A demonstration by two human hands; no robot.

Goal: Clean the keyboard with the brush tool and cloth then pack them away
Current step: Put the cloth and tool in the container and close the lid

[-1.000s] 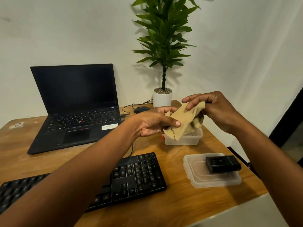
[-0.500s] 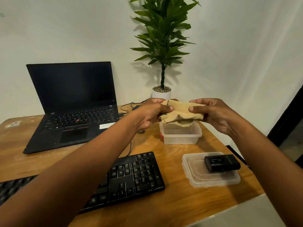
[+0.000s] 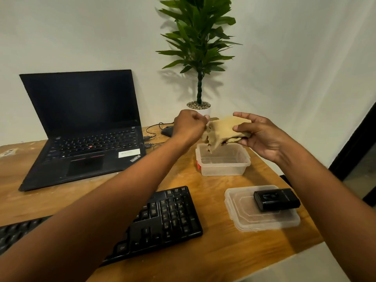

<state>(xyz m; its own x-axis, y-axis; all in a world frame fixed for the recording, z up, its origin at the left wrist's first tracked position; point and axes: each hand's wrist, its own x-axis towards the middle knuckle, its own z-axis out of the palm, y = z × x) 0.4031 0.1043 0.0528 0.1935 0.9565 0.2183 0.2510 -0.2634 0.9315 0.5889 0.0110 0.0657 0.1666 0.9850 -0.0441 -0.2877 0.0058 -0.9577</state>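
A tan cloth (image 3: pixel 221 131), folded and bunched, hangs just above a clear plastic container (image 3: pixel 223 165). My right hand (image 3: pixel 258 135) grips the cloth's right side between thumb and fingers. My left hand (image 3: pixel 189 129) is at the cloth's left edge with its fingers curled; whether it pinches the cloth is hidden by the hand's back. The black keyboard (image 3: pixel 162 222) lies at the front of the wooden desk, partly under my left forearm. The container's lid (image 3: pixel 244 218) lies to the right with a black brush tool case (image 3: pixel 276 199) on it.
An open black laptop (image 3: pixel 85 127) stands at the back left. A potted plant (image 3: pixel 199 106), a black mouse (image 3: pixel 166 131) and cables sit behind the container. The desk's front right edge (image 3: pixel 284 259) is close to the lid.
Both hands turned and folded the cloth, then lowered it toward the container. My left hand shifted from gripping the cloth's middle to its left edge.
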